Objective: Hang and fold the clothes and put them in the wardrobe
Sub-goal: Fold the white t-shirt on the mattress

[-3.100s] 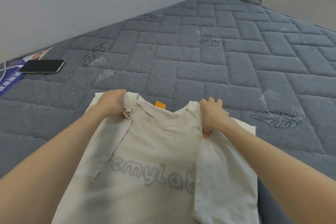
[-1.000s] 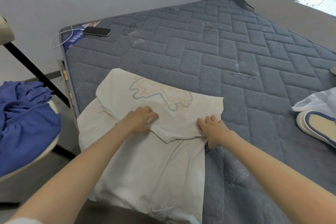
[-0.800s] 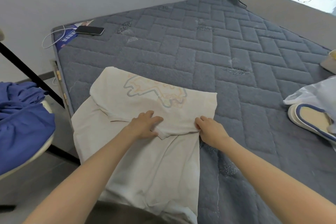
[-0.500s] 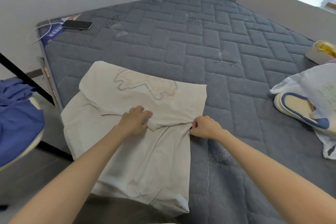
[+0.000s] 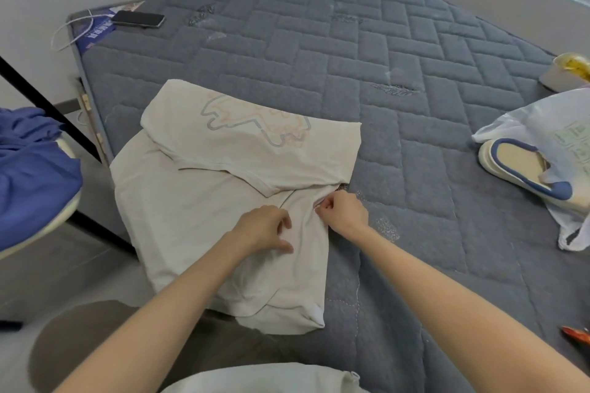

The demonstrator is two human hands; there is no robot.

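Where the mattress (image 5: pixel 367 73) ends at its near left corner lies the shirt (image 5: pixel 198 201), cream, spread flat, its left part overhanging the edge. Its top portion is folded down over the body, with an outline print facing up.

Left hand (image 5: pixel 261 228): rests on the shirt's middle, just below the folded flap. Fingers are loosely bent and the thumb spread wide, with no cloth caught between them.

Right hand (image 5: pixel 343 212): at 3 o'clock of the left hand, just beside it. Fingers are curled tight, pinching the shirt's right edge where flap meets body.

Bearings below are taken from the shirt.

Phone (image 5: pixel 139 19): 11 o'clock, at the mattress's far left corner, dark, lying partly on a blue leaflet (image 5: pixel 95 33).

Cable (image 5: pixel 68 30): white, looping off that same corner.

Blue cloth (image 5: pixel 28 163): 9 o'clock, heaped on a chair seat (image 5: pixel 41 230) off the mattress.

Slipper (image 5: pixel 517 169): 3 o'clock, well apart, cream with blue trim, on the mattress.

Bag (image 5: pixel 542 118): white plastic, draped partly over the slipper.

Container (image 5: pixel 568 73): 2 o'clock, cut by the frame edge, with something yellow inside that is too unclear to name.
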